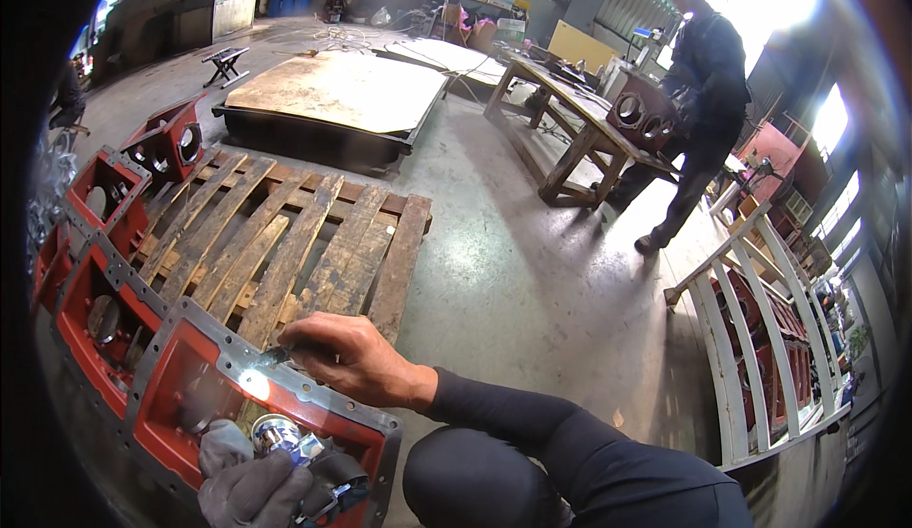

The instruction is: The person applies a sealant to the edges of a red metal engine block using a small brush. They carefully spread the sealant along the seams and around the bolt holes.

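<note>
My left hand (pixel 249 490), in a grey glove, is closed around a flashlight (pixel 275 430) with a shiny silver head. It is over the open cavity of a red metal housing (pixel 180 376). A bright spot of light falls on the housing's grey, bolt-holed flange. My bare right hand (pixel 350 357) is closed just beyond that flange, its fingertips close to the flange edge. Something dark shows at those fingers, but I cannot make out what it is. Other red housings (pixel 104 291) stand in a row to the left, flange against flange.
A slatted wooden pallet (pixel 313 253) lies beyond the housings. Farther off is a low black-framed platform with a board top (pixel 332 91). At the far right, a person (pixel 708 82) stands by a wooden workbench (pixel 570 101) with a red housing. A pale metal rack (pixel 750 338) stands nearer on the right.
</note>
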{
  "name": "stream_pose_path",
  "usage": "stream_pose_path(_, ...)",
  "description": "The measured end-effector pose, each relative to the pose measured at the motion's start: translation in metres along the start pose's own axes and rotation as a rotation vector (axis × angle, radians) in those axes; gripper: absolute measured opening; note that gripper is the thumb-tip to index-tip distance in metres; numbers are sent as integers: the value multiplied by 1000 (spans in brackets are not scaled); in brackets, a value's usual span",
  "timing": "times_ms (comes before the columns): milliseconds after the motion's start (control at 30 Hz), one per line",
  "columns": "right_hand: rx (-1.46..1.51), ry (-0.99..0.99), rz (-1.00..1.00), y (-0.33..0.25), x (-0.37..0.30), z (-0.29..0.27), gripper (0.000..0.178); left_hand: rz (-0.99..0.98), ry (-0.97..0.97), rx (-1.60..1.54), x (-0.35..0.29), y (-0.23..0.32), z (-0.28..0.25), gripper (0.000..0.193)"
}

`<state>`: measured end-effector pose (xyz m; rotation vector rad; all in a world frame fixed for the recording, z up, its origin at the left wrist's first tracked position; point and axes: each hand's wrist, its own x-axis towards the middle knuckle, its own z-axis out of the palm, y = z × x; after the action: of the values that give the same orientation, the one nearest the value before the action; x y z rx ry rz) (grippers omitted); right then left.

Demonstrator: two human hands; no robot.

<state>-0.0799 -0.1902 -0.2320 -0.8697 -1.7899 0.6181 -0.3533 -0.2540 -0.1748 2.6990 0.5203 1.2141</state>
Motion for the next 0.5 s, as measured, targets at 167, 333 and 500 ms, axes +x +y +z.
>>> stream_pose_path(167, -1, 6, -3, 1, 0, 2, 27, -7, -12, -1, -2, 1, -1, 29)
stream_pose_path(333, 8, -1, 5, -1, 0, 2, 27, -4, -2, 0, 1, 1, -3, 30)
stream_pose_path(500, 8, -2, 3, 2, 0, 4, 27, -12, -5, 9, -2, 1, -3, 28)
